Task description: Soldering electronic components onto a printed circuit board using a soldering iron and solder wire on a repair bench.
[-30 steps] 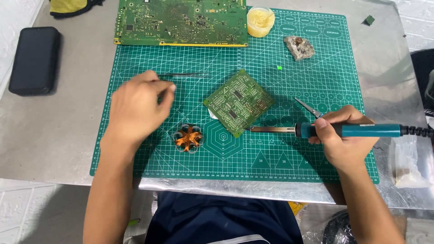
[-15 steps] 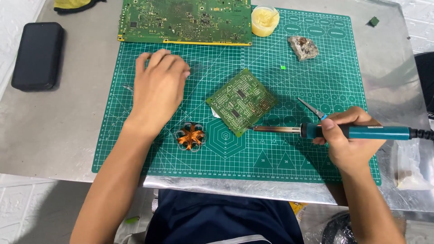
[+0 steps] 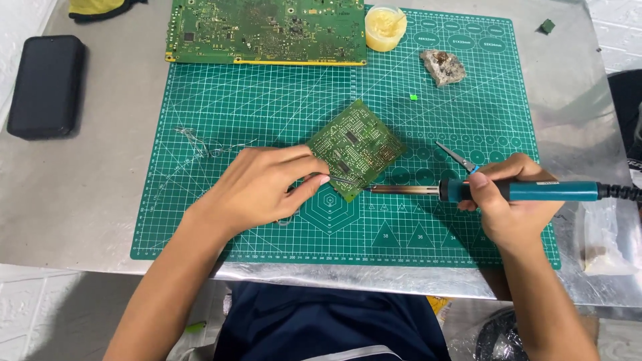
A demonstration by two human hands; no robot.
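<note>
Head view, the only one. The left hand (image 3: 264, 187) has come back from the upper left of the green cutting mat (image 3: 200, 100) and now rests beside the small circuit board (image 3: 356, 148), which lies tilted near the mat's middle. Its thumb and forefinger are pinched on a thin strand, probably solder wire (image 3: 344, 179), whose end reaches the board's lower corner. The small copper coil seen a second ago near the mat's front is no longer visible; the hand likely covers it. The right hand (image 3: 515, 200) is closed around the teal soldering iron (image 3: 535, 191), as before, with its tip touching that same corner. Wire and tip now meet, so a joint appears to be in work.

Hard to make out: the wire itself, the exact contact point, and loose wire strands (image 3: 200, 144) left on the mat. The iron's cable and a clear bag (image 3: 605, 241) are cut off at the right.
</note>
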